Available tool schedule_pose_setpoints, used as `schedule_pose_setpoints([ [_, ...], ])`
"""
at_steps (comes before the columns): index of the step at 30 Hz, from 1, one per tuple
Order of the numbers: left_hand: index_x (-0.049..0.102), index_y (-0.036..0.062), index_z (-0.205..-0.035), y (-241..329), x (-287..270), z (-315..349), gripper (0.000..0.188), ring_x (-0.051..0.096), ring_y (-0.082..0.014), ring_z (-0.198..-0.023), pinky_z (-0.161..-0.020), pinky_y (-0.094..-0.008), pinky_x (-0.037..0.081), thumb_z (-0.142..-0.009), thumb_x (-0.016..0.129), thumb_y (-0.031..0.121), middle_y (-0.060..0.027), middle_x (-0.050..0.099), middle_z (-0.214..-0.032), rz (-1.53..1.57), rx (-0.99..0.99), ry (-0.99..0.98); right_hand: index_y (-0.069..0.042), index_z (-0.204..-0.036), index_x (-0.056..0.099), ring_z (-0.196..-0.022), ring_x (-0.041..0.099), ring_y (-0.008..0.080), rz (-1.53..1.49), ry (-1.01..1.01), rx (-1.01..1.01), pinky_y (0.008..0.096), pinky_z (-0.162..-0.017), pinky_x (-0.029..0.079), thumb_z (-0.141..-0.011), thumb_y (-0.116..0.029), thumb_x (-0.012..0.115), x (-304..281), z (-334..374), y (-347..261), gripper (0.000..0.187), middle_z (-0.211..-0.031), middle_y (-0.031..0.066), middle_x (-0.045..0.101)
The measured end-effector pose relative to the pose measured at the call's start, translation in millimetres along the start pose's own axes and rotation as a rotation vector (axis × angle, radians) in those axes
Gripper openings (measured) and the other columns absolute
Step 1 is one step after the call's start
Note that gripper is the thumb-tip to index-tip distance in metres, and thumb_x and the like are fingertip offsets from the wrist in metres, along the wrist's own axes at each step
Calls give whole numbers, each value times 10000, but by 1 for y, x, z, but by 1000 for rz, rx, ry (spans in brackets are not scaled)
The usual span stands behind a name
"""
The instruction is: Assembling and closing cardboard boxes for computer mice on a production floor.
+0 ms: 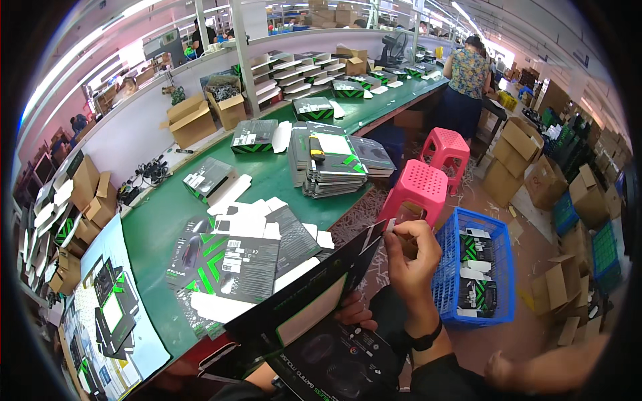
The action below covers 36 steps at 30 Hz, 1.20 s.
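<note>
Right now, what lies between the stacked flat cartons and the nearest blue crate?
Head view: the nearer pink stool, with the right hand partly across that stretch.

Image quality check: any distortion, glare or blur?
Head view: straight lines bow toward the black rim. Head view, upper right: white ceiling tube light looks blown out. Head view, lower right: another person's bare forearm is blurred; the bare right hand and black-and-green cardboard carton look sharper.
</note>
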<state>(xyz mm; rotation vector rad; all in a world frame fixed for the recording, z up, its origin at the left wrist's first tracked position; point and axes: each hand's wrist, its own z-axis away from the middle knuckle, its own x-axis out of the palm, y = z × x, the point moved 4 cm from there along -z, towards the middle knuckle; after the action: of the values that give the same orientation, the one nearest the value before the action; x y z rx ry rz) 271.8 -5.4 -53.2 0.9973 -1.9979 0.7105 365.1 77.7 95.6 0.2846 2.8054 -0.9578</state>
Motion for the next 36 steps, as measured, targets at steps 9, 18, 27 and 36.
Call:
schedule_pose_setpoints([
  [9, 490, 164, -997, -14, -30, 6, 219, 455, -39, -773, -879, -296, 298, -1019, 477, 382, 114, 482, -710, 86, -28, -155, -30, -912, 624, -667, 625, 242, 59, 54, -170, 314, -572, 503, -769, -20, 793, 2, 0, -3, 222, -812, 103, 615],
  [18, 474, 152, -968, -11, 3, 7, 180, 462, -66, -763, -854, -293, 311, -1028, 472, 322, 65, 490, -720, 165, 206, 16, -85, -920, 600, -657, 586, 277, 80, -77, -527, 360, -557, 461, -696, -124, 870, 10, -1, -5, 352, -815, 79, 612],
  [27, 476, 154, -971, 26, 47, -29, 169, 473, -68, -758, -843, -295, 317, -1027, 475, 314, 62, 502, -712, -166, 461, -377, -43, -929, 578, -695, 541, 296, 101, -184, -742, 400, -622, 429, -857, -142, 762, -4, 29, -19, 222, -817, 117, 587],
  [36, 479, 156, -974, 37, 43, -24, 159, 484, -69, -752, -831, -297, 322, -1025, 478, 307, 60, 515, -705, 140, 101, -535, -39, -878, 588, -675, 521, 234, 19, -122, -162, 315, -562, 401, -845, -103, 743, -18, 36, 10, 170, -812, 89, 550],
])
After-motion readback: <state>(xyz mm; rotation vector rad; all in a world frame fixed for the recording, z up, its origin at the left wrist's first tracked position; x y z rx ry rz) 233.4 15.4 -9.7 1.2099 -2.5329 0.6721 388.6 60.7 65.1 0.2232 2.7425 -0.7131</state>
